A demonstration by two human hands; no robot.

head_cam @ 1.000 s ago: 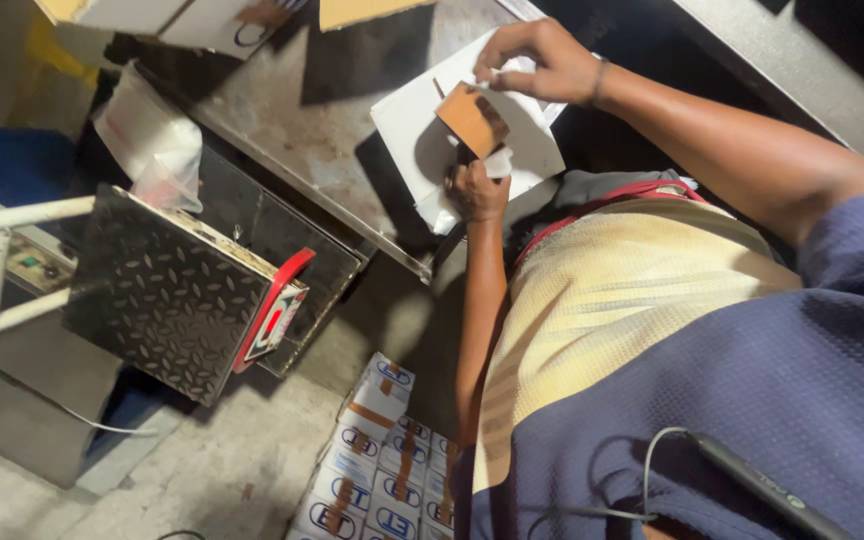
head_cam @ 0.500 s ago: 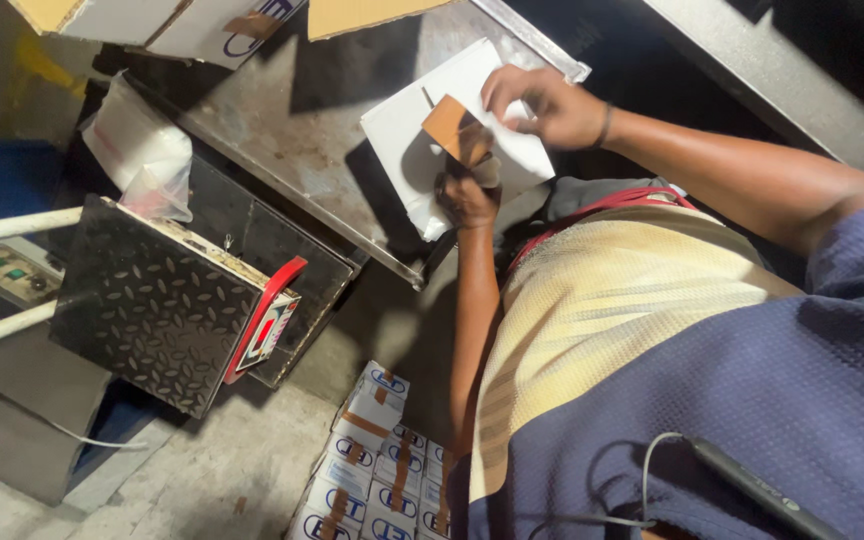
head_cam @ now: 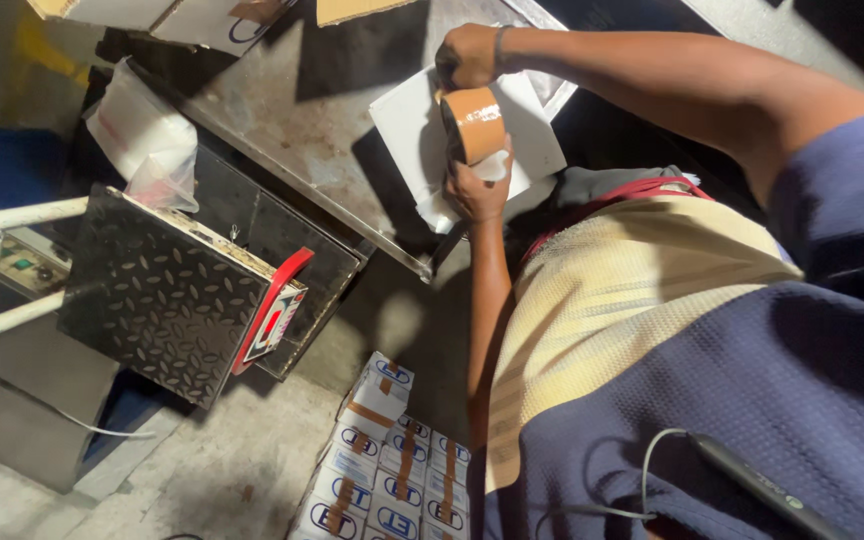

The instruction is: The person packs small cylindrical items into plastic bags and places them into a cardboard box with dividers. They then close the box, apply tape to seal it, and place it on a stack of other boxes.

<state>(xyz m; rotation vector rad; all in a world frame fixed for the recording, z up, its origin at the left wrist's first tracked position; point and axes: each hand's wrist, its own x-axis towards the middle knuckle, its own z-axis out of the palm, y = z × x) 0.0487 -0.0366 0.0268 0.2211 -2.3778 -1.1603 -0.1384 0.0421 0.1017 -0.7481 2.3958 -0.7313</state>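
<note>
Nearest, low against the person's dark blue top, a thin black cable (head_cam: 652, 470) loops toward a slim black device (head_cam: 752, 485), and above that the yellow apron (head_cam: 612, 300) covers the waist. On the floor below the steel table's edge sits a stack of small white cartons (head_cam: 377, 470) sealed with brown tape strips. Left of those cartons stands a platform scale (head_cam: 167, 295) with a black chequer-plate deck and a red trim at its corner, white rails beside it.

Up on the steel table (head_cam: 292, 130), scuffed and spotted, lies a flat white box (head_cam: 407, 130). Over that box both hands meet around a roll of brown packing tape (head_cam: 474, 122). The left hand (head_cam: 477, 188) comes up from below the roll, fingers curled and pressed together against its underside, a scrap of white showing at the fingertips. The right hand (head_cam: 467, 55) comes down from above, fingers bunched and closed on the top of the roll; whether they pinch a loose tape end I cannot tell. The roll is lifted just off the box, tilted on edge.

Further along the table from the box, a crumpled clear plastic bag (head_cam: 142, 140) hangs over the edge, and beyond it cardboard boxes (head_cam: 172, 15) line the far side.
</note>
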